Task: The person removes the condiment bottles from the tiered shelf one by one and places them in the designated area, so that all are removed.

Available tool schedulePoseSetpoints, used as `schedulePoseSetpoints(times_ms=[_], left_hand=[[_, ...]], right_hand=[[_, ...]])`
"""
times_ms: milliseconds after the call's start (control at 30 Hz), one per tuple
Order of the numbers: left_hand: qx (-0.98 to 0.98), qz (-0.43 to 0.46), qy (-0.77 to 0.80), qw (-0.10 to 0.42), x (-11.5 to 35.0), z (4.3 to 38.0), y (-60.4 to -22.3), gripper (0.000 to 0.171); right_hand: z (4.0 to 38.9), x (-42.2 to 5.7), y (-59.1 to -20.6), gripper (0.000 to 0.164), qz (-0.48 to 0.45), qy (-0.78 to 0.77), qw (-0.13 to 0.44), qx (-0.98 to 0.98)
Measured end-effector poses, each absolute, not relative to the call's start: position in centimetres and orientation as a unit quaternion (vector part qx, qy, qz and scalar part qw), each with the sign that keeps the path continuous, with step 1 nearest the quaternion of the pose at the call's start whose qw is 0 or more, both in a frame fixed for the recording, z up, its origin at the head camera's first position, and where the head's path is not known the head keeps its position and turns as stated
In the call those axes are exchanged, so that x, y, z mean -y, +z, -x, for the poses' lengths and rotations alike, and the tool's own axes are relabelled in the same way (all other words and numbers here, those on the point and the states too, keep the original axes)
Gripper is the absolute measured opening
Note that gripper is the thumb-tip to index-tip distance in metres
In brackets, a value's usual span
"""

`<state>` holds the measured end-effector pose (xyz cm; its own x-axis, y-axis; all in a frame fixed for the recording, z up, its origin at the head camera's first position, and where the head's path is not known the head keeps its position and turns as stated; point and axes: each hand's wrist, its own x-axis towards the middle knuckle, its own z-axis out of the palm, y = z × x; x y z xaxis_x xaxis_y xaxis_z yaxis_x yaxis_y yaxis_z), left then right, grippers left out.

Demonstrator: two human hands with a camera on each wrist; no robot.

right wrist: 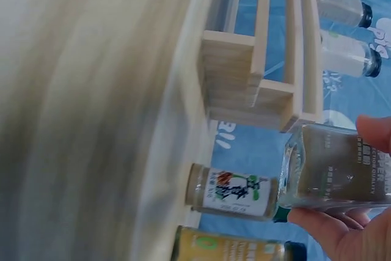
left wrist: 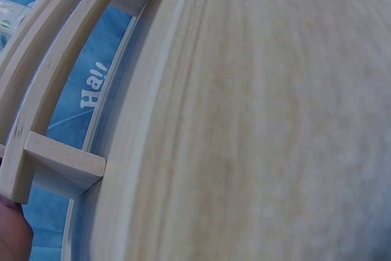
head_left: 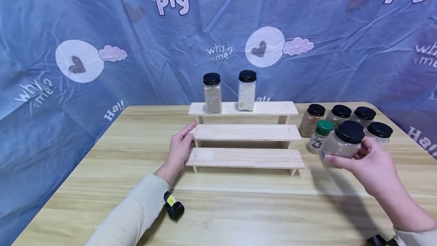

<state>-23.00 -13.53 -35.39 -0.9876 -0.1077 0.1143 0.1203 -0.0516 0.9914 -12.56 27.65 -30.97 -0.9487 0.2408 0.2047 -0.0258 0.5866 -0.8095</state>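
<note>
The left hand [head_left: 179, 143] touches the left end of a pale wooden three-step rack [head_left: 246, 132]; whether its fingers curl round the wood cannot be told. On the top step stand a tan-filled jar [head_left: 213, 96] and a white-labelled jar [head_left: 247, 94]. Right of the rack, beside a green-capped bottle [head_left: 316, 141], a clear, square-sided glass jar [head_left: 338, 147] with black lid, pale lettering and greyish-brown contents is raised above the table [head_left: 239, 208], pinched between the right hand's [head_left: 373, 162] thumb and fingers.
</note>
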Motion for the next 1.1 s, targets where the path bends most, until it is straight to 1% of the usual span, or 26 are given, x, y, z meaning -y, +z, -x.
schedulePoseSetpoints(times_ms=[67,167,500,800,1100], left_hand=[[0.685,0.003,-0.725,0.078,13.6,23.0,-35.4,0.046],[0.685,0.002,-0.724,0.08,13.7,23.1,-35.4,0.046],[0.684,0.011,-0.725,0.083,13.6,23.3,-35.5,0.046],[0.684,0.008,-0.724,0.086,13.6,23.1,-35.3,0.046],[0.682,0.009,-0.727,0.079,13.6,23.1,-35.3,0.047]], right_hand=[[12.6,-27.9,-31.2,0.049,0.064,0.427,0.147,0.89],[12.8,-28.2,-31.6,0.056,0.064,0.398,0.139,0.905],[13.7,-28.7,-32.6,0.077,0.071,0.363,0.059,0.927],[14.6,-29.5,-33.3,0.082,0.045,0.359,0.032,0.932],[15.0,-29.9,-34.1,0.083,0.035,0.36,0.015,0.932]])
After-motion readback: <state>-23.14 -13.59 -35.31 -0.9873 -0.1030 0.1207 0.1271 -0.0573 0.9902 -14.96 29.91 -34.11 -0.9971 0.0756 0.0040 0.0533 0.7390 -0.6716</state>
